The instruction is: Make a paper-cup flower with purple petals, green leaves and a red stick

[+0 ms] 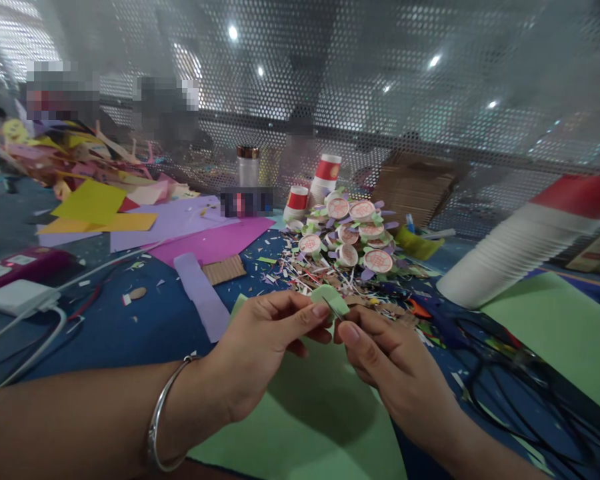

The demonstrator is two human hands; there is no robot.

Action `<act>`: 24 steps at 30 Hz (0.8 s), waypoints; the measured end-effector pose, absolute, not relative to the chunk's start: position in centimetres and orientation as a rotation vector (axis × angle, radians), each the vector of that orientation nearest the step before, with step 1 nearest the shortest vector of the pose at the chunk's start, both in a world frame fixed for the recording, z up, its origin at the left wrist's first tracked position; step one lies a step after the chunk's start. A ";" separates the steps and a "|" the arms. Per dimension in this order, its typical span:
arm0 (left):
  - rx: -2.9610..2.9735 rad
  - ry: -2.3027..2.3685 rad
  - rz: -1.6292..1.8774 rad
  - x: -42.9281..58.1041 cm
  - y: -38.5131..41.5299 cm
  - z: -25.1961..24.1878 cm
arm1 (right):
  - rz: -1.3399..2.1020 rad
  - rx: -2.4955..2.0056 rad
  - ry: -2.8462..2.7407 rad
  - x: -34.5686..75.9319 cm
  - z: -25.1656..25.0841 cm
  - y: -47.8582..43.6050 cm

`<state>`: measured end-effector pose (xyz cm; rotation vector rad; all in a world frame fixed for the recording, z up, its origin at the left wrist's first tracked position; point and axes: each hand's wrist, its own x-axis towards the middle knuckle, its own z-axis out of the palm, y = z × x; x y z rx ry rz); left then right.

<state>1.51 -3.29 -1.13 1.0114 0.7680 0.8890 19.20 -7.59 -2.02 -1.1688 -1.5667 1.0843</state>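
Note:
A small piece of light green paper (326,293) is pinched between the thumb and fingers of my left hand (250,360). My right hand (400,373) is closed beside it, the thumb pressed on the forefinger around a thin, dark, pointed tool (337,309). The tool's tip meets the green paper; most of it is hidden in the fingers, so its kind is unclear. Beneath both hands lies a large green paper sheet (325,420). Just beyond them is a heap of white discs with red print (379,260), with green and purple paper bits on them.
Paper scraps (300,267) surround the heap. A long stack of paper cups (520,247) leans at right, near black cables (505,393). Coloured paper sheets (210,243), a purple strip (203,297) and a white charger (17,298) lie left. A perforated screen (360,100) stands behind.

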 end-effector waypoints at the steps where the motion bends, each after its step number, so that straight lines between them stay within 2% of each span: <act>1: 1.007 0.764 0.878 1.5 -3.3 -1.1 | 1.087 -1.172 -1.573 19.2 -2.0 -7.6; 15: 0.978 0.675 0.822 1.4 -3.5 -1.1 | 1.165 -1.162 -1.540 19.3 -1.6 -7.9; 24: 1.013 0.659 0.814 1.4 -3.4 -0.9 | 1.071 -1.209 -1.588 19.9 -2.0 -8.1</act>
